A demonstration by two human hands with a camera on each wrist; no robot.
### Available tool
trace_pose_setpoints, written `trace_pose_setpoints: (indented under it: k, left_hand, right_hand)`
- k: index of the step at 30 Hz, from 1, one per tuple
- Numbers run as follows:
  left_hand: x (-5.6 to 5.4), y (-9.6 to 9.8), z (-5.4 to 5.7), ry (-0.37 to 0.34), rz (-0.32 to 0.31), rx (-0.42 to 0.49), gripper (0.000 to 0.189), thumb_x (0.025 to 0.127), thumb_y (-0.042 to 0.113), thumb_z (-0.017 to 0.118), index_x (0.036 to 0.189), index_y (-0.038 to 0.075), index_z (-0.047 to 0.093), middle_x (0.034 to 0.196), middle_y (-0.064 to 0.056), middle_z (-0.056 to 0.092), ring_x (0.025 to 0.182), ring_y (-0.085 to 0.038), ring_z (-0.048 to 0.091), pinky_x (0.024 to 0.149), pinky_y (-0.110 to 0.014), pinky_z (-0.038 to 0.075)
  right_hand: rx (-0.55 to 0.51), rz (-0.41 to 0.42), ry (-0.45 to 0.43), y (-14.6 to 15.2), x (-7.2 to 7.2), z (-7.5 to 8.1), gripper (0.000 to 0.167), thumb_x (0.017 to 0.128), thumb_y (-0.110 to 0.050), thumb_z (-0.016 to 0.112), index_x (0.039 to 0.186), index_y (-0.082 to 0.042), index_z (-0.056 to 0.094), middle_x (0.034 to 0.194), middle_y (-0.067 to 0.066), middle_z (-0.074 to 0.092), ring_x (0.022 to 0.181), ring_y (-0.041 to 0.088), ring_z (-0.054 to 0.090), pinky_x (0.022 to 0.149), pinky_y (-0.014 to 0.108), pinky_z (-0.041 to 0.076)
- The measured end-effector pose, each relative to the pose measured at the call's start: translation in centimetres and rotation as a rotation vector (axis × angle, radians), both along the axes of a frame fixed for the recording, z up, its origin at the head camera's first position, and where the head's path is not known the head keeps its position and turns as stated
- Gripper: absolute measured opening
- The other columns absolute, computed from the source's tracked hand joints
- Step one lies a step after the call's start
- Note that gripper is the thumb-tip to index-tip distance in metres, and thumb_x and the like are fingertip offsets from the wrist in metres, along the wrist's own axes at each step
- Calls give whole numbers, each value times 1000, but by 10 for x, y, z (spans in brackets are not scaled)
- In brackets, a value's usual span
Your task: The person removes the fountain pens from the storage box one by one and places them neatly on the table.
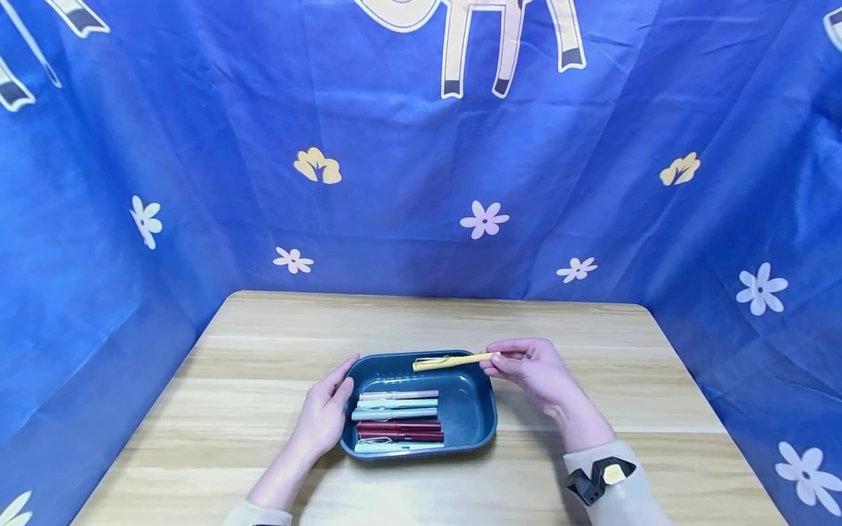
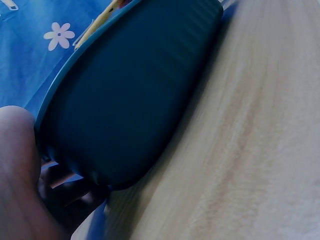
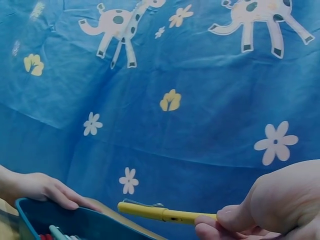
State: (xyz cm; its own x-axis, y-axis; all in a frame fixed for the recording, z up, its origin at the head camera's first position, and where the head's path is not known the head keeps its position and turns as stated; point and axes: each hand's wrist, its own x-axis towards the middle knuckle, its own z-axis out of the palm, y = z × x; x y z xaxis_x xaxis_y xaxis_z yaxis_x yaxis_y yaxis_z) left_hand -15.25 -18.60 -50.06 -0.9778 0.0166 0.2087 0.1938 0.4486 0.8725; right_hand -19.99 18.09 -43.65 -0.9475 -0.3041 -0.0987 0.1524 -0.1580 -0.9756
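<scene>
A dark teal tray [image 1: 468, 413] sits on the wooden table, and my left hand [image 1: 321, 416] grips its left end. In the left wrist view the thumb [image 2: 17, 132] is at the rim while the fingers curl against the outer wall. My right hand [image 1: 536, 372] pinches a yellow pen [image 1: 454, 360] by one end, its clip end pointing left over the tray's far side. Inside the tray, several pens lie side by side at the left: a pale pink pen [image 1: 408, 394], pale green-blue pens [image 1: 404, 414], dark red pens [image 1: 408, 426] and a whitish pen [image 1: 401, 447] nearest me.
The light wooden table [image 1: 592, 336] reaches out around the tray on all sides. Blue cloth [image 1: 395, 219] with flower and animal prints hangs behind the table and along both sides. A dark strap device [image 1: 600, 478] is worn over the right sleeve.
</scene>
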Motion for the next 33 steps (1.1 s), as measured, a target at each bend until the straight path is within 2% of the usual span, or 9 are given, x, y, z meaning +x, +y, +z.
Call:
trace_pose_setpoints:
  k: [14, 23, 33]
  left_hand:
    - [-3, -3, 3, 25, -35, -88, 44, 112, 6, 48, 156, -1, 49, 156, -21, 50, 144, -41, 46, 121, -58, 34]
    - [-4, -5, 4, 11, -45, -99, 45, 112, 8, 48, 156, 0, 50, 156, -20, 50, 144, -39, 46, 121, -57, 34]
    - [-5, -6, 4, 11, -49, -118, 45, 111, 7, 47, 155, -4, 49, 156, -21, 49, 144, -40, 46, 121, -57, 34]
  right_hand:
    - [-31, -52, 25, 37, 6, 3, 34, 100, 16, 58, 130, 29, 52, 105, 19, 75, 95, 22, 78, 97, 37, 60]
    - [-39, -94, 16, 59, 12, 0, 32, 100, 14, 60, 129, 26, 56, 106, 18, 76, 95, 23, 78, 94, 34, 61]
    - [-95, -114, 23, 85, 14, -8, 23, 100, 15, 60, 121, 16, 68, 106, 18, 76, 96, 22, 78, 94, 33, 61]
